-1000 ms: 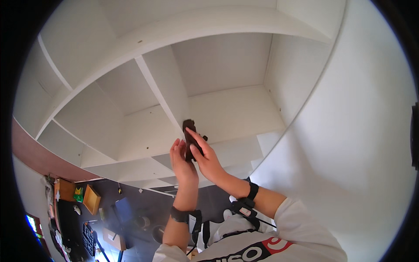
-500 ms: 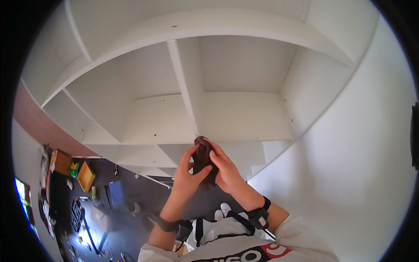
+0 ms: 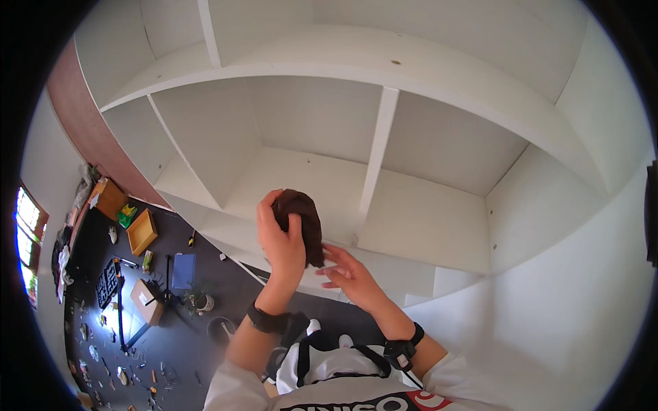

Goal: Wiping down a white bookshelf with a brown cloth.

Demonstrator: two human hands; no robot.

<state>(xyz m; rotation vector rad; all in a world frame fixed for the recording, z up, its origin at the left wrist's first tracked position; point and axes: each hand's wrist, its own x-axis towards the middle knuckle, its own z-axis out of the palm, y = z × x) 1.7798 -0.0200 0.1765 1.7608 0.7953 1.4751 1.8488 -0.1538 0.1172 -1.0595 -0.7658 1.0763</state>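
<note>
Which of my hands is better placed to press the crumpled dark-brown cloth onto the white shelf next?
Probably your left hand: it grips the cloth before the shelf, while your right hand sits lower, loosely open by the cloth's bottom edge.

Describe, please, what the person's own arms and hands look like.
The left hand and right hand are bare, without gloves. A dark strap circles each forearm; the right strap carries a small black box with a thin dark cable. White sleeves cover the upper arms.
</note>
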